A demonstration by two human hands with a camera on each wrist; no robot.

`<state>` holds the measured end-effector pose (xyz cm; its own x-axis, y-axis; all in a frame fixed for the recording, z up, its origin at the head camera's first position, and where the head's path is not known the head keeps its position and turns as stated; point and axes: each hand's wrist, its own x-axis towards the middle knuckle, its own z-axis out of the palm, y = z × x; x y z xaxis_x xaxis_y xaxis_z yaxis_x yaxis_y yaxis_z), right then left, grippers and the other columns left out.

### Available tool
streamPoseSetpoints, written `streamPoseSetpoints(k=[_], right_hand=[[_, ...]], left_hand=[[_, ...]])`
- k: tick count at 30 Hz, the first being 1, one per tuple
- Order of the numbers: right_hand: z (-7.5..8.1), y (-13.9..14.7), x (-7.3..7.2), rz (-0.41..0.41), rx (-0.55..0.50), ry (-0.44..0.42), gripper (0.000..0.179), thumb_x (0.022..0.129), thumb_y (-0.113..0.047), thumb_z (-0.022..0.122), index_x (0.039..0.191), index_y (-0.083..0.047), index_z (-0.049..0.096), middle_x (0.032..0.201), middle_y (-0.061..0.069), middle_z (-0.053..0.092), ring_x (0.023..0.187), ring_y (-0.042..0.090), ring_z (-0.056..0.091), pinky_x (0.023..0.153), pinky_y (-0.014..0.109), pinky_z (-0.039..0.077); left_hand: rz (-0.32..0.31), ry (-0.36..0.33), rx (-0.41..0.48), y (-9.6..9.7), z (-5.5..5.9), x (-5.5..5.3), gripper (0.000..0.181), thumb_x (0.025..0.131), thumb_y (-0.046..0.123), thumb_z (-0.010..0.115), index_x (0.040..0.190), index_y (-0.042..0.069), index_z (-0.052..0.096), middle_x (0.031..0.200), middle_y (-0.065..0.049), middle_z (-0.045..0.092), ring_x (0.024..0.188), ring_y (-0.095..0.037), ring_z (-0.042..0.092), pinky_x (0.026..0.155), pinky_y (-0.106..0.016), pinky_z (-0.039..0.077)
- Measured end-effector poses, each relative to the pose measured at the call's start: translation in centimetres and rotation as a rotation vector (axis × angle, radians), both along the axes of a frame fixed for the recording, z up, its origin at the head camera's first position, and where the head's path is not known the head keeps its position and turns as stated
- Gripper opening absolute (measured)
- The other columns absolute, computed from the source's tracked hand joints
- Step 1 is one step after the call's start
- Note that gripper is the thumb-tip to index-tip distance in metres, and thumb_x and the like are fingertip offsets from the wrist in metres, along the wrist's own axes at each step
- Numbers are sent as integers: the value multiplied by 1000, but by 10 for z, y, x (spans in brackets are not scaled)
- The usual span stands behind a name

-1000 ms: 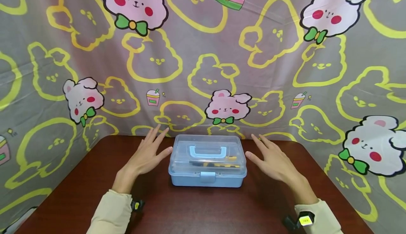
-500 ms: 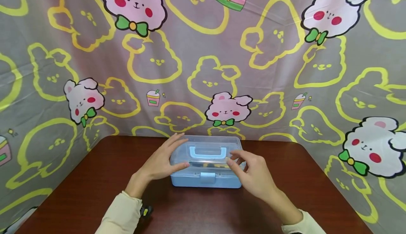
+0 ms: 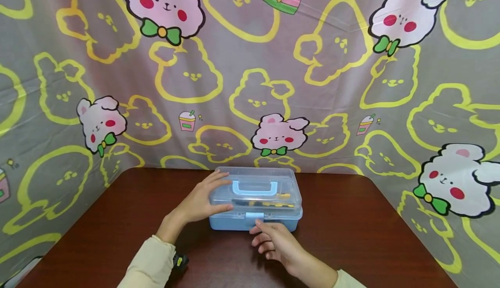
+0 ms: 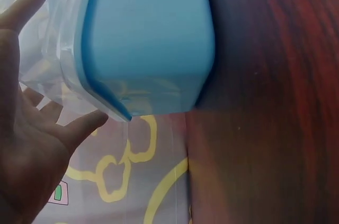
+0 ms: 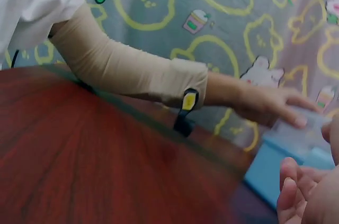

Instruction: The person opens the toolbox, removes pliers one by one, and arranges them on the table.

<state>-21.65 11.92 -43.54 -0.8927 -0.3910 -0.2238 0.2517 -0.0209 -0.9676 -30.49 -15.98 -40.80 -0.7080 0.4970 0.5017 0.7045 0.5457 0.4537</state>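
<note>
The clear-lidded blue toolbox [image 3: 230,224] sits closed

Beneath the toolbox is the dark-red table [image 3: 117,236]; behind it, a cartoon-print curtain [image 3: 336,106]. The left hand [image 3: 195,203] is at the toolbox's left end, thumb and fingers spread apart. In front, the right hand [image 3: 279,244] has its thumb at the latch [image 3: 254,215], apart from loosely bent fingers.

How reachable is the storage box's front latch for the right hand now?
Likely yes: the right hand is in front, its thumb at the blue latch, nothing visible in between; the left hand is at the left of the lid.
</note>
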Motion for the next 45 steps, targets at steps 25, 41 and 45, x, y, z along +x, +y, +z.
streamPoseSetpoints(k=[25,41,45], right_hand=[[-19,-7,-11,-276,-199,-153,66,91,-54,77,111,8,67,75,-3,66,59,2,48,56,19,40],[-12,-13,-6,-296,-167,-191,59,87,-51,80,108,-1,57,77,0,67,59,6,49,57,22,41],[-10,-10,-6,-246,-164,-192,47,89,-47,77,105,-6,59,81,-1,66,62,6,48,58,22,40]], left_hand=[[-46,18,55,1,-3,-3,67,82,44,88,137,12,67,154,-8,49,151,-37,27,110,-67,31],[-38,-11,59,-1,-1,-1,67,82,46,87,138,13,67,155,-7,48,151,-36,27,109,-68,31],[-44,-19,71,0,0,1,67,82,43,88,138,13,67,155,-8,48,151,-36,26,110,-67,30]])
